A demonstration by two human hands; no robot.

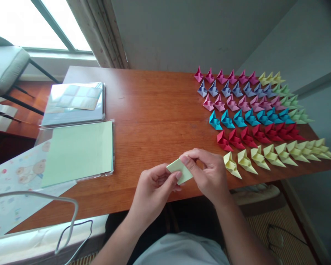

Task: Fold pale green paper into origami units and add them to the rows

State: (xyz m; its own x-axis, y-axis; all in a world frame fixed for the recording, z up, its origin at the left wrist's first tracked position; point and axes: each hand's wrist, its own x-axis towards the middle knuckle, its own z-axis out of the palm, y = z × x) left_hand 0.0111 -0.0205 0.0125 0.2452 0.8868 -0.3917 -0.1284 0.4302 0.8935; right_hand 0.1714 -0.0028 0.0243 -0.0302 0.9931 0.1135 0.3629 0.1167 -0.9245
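Observation:
A small folded piece of pale green paper [184,173] is held between both hands above the table's front edge. My left hand [157,186] pinches its left side, with the thumb lying on top. On the upper right part, the thumb and fingers of my right hand [206,171] grip the same paper. To the right of my right hand stands a row of folded pale yellow paper shapes [244,162]. Behind them are rows of similar shapes in red [246,137], blue [239,118], pink [231,102], purple [237,89] and magenta [220,76].
On the left of the wooden table [151,110] lies a stack of light green paper [79,154]. A clear-wrapped pack [51,106] sits behind it. A patterned sheet [22,173] and a white cable [44,194] are at the front left.

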